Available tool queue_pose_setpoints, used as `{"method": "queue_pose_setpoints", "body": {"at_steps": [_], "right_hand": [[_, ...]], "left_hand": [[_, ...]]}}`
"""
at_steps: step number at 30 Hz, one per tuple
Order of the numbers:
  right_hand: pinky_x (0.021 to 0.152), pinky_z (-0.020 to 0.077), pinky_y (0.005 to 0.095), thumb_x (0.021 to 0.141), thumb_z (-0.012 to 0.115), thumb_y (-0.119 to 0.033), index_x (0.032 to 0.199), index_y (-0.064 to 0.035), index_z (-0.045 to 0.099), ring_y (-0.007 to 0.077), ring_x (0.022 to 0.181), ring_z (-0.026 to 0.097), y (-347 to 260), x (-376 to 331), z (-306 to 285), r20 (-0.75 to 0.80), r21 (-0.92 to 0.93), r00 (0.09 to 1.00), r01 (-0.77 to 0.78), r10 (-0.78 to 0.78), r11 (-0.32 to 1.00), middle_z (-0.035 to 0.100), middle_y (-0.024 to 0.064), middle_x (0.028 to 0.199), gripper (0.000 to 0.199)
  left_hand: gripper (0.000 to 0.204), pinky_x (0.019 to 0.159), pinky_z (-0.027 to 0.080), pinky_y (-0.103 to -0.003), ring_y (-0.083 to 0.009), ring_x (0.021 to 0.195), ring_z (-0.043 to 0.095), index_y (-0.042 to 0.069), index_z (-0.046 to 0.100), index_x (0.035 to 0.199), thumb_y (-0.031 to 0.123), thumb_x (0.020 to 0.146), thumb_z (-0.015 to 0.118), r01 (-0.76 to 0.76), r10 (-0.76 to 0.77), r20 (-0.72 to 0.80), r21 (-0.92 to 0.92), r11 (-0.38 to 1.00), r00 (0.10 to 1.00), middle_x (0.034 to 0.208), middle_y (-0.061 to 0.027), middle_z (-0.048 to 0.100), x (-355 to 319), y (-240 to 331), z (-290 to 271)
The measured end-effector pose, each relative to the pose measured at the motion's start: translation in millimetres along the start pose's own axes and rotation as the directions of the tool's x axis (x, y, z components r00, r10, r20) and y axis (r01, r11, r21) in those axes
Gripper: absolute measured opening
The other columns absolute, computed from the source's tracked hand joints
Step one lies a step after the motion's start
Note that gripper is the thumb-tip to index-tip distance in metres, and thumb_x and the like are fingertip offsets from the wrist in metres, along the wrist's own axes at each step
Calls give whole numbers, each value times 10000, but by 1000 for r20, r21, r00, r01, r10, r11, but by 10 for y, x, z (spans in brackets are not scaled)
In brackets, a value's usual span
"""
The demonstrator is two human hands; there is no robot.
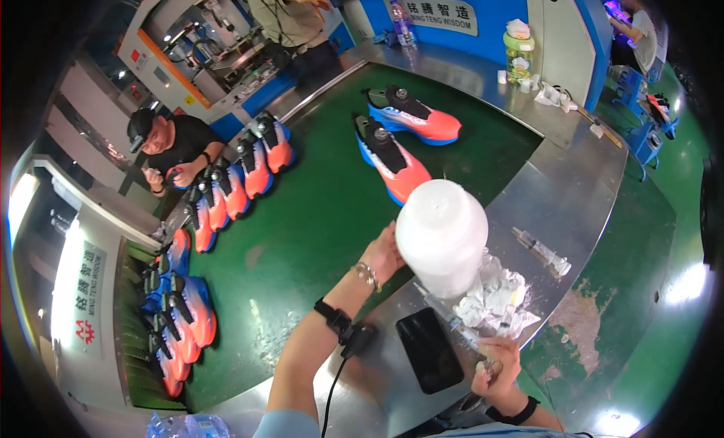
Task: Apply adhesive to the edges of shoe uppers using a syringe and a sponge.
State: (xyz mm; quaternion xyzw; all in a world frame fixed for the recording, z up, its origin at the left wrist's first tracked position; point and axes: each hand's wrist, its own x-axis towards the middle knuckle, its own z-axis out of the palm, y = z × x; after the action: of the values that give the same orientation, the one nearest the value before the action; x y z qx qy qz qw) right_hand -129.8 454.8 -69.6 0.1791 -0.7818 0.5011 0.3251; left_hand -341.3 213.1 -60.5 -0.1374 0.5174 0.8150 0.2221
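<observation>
My left hand (383, 255) is at the left side of a large white plastic bottle (441, 231), its fingers partly hidden behind the bottle as they grip it. Below the bottle, my right hand (498, 369) is closed around the end of a clear syringe (455, 320), which points up and left toward the bottle's base. Crumpled white paper (490, 296) lies right beside the bottle. A black phone (428, 351) rests on the metal table edge between my forearms. Another syringe (539, 249) lies on the metal to the right.
Two orange and blue sneakers (411, 117) stand on the green tabletop (302, 234). Several more sneakers (181, 325) line the left side. Across the table a person (177, 148) handles something dark. A green-labelled jar (519, 53) and small cups stand at the back right.
</observation>
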Motion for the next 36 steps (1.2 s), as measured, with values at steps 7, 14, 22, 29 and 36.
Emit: {"method": "queue_pose_setpoints", "body": {"at_steps": [7, 14, 22, 29, 36], "right_hand": [[686, 461, 381, 712, 624, -225, 981, -58, 529, 250, 749, 591, 82, 6, 65, -24, -58, 1000, 3, -5, 998, 643, 119, 873, 331], [637, 499, 335, 675, 709, -182, 1014, -55, 544, 251, 770, 606, -10, 110, 36, 18, 34, 999, 26, -27, 999, 618, 124, 957, 397], [693, 502, 332, 721, 683, -161, 1039, -37, 530, 268, 804, 607, -49, -16, -5, -69, 119, 994, -71, 80, 990, 598, 139, 977, 374], [758, 457, 329, 733, 589, -110, 1031, -41, 517, 250, 833, 574, -84, 22, 45, -46, 218, 959, -263, 279, 940, 575, 138, 944, 314], [742, 435, 288, 869, 485, -112, 1145, 12, 425, 178, 855, 513, -296, 158, -4, -74, 179, 972, -206, 222, 962, 509, 109, 973, 308]], "left_hand": [[514, 880, 477, -401, -257, 1007, 595, 8, 503, 1211, 432, 940, 396, 160, -100, 232, -256, 953, 968, 1149, -155, 585, 500, 193, 353], [507, 842, 486, -387, -238, 990, 592, 5, 510, 1212, 414, 917, 454, 195, -190, 249, 5, 981, 950, 1134, -137, 590, -80, 160, 1134], [507, 798, 497, -370, -216, 971, 588, 2, 517, 1213, 393, 891, 521, 113, -114, -12, 244, 963, 993, 1117, -118, 595, -1625, -243, 621], [514, 759, 506, -356, -197, 955, 585, -1, 524, 1215, 375, 868, 578, 146, -32, -594, 144, 979, 804, 1103, -100, 600, -4094, -1287, -553], [491, 685, 511, -328, -184, 961, 575, 5, 542, 1195, 341, 848, 630, -133, -48, -957, -89, 987, 284, 1083, -93, 601, -5916, -2545, 73]]}}
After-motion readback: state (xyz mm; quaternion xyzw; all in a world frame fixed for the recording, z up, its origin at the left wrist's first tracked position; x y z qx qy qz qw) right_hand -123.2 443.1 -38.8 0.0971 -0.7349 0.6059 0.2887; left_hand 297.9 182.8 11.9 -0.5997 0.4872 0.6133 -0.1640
